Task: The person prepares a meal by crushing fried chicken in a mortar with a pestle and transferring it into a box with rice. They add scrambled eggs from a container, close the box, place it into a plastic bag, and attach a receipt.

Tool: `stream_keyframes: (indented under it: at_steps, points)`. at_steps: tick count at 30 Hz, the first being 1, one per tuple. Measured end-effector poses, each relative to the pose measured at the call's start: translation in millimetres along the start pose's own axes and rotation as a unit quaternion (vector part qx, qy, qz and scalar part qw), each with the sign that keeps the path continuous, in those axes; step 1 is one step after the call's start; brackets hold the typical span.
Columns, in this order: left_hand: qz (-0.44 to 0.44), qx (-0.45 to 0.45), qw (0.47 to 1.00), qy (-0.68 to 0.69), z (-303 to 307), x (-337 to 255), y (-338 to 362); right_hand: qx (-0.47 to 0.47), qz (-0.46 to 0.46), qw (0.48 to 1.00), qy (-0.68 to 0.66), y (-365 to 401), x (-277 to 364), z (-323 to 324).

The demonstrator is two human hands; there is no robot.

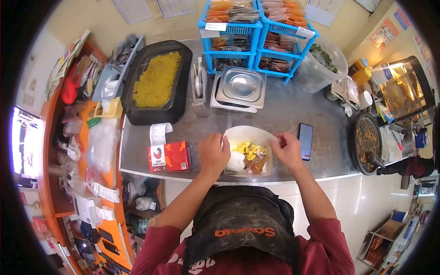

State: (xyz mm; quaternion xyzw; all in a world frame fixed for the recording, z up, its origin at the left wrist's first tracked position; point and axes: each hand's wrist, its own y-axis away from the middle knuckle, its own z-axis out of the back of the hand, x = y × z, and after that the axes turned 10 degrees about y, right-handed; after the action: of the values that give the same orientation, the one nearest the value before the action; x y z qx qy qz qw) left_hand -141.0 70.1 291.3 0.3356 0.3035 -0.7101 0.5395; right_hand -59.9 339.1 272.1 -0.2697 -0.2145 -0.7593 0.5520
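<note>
An open paper food box [247,132] stands near the front edge of the metal counter. Inside lie white rice [235,162], yellow pieces [249,149] and a brown piece of food [257,166]. My left hand [214,153] is at the box's left side, fingers closed against its wall. My right hand [288,149] is at the right side, fingers bent together at the edge of the box. To the left sits a closed red box [176,156] with a receipt [159,134] behind it. A phone [305,141] lies right of my right hand.
On the counter [197,133] stand a black tray of yellow food [158,78], a utensil holder [200,94], metal lidded containers [240,87], blue stacked baskets [233,43], a clear tub [316,68] and a dark round dish [366,142]. An orange shelf [110,229] is at left.
</note>
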Motion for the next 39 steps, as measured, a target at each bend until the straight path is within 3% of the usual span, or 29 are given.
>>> stream_keyframes:
  at_steps: [1,4,5,7,8,11,13,15,17,19,20,21,24,27,28,31,33,36,37,39]
  points:
    - [0.061,0.014,0.997,0.038,-3.2,-11.2,0.9,0.055,-0.046,0.997,-0.026,-1.6,11.7,-4.4]
    - [0.01,-0.14,0.987,0.081,-69.5,38.2,2.0,-0.089,0.022,0.991,-0.094,6.5,3.3,-50.0]
    - [0.003,-0.162,0.976,0.144,-81.3,37.2,2.5,-0.113,0.008,0.971,-0.212,7.4,-0.2,-68.2]
    - [-0.01,-0.205,0.943,0.261,-98.4,33.7,1.6,-0.088,-0.045,0.94,-0.326,9.4,6.2,-73.2]
    - [0.024,-0.187,0.935,0.302,-97.5,28.0,2.7,-0.075,-0.072,0.918,-0.382,9.2,10.1,-76.8]
    - [0.095,-0.149,0.909,0.377,-96.6,17.9,1.5,-0.228,-0.157,0.928,-0.25,8.5,25.6,-94.9]
    - [0.102,-0.147,0.911,0.371,-111.9,36.3,-6.2,-0.251,-0.149,0.919,-0.264,-2.8,18.0,-105.6]
    - [0.075,-0.126,0.935,0.324,-101.5,30.8,-6.6,-0.21,-0.113,0.939,-0.249,-4.7,14.9,-103.6]
    - [0.092,-0.051,0.95,0.295,-84.5,38.2,-9.6,-0.105,-0.052,0.973,-0.198,-1.4,-2.5,-74.8]
    - [0.156,0.081,0.943,0.282,-48.5,70.7,-8.0,0.031,0.125,0.987,-0.092,0.2,-28.3,-32.5]
    - [0.104,0.161,0.952,0.238,-24.1,78.8,-5.8,0.1,0.21,0.972,-0.036,2.0,-31.1,-13.5]
    - [0.05,0.24,0.951,0.191,-2.6,78.2,-0.3,0.14,0.195,0.967,0.081,16.1,-19.5,7.9]
    - [0.018,0.338,0.924,0.18,23.9,48.3,27.8,0.297,0.099,0.948,0.063,46.3,9.1,28.8]
    - [0.179,0.35,0.836,0.382,22.0,20.5,28.0,0.254,0.073,0.962,-0.068,56.4,6.8,9.0]
    - [0.169,0.347,0.845,0.37,22.7,17.9,24.3,0.234,0.07,0.963,-0.114,56.5,7.5,4.9]
    - [0.154,0.327,0.868,0.34,22.1,27.8,21.2,0.264,-0.052,0.933,-0.241,46.1,20.6,11.2]
    - [0.155,0.307,0.878,0.332,9.3,51.3,36.2,0.252,-0.033,0.946,-0.2,52.9,17.0,6.6]
    - [0.056,0.302,0.917,0.253,12.9,38.4,57.7,0.202,0.042,0.974,-0.091,71.1,2.0,-8.1]
    - [0.079,0.324,0.903,0.272,13.6,36.2,58.9,0.18,0.073,0.98,-0.046,78.4,-3.2,-11.6]
    - [-0.031,0.331,0.936,0.116,5.0,64.0,60.7,0.152,0.123,0.976,0.099,85.5,-1.5,-13.9]
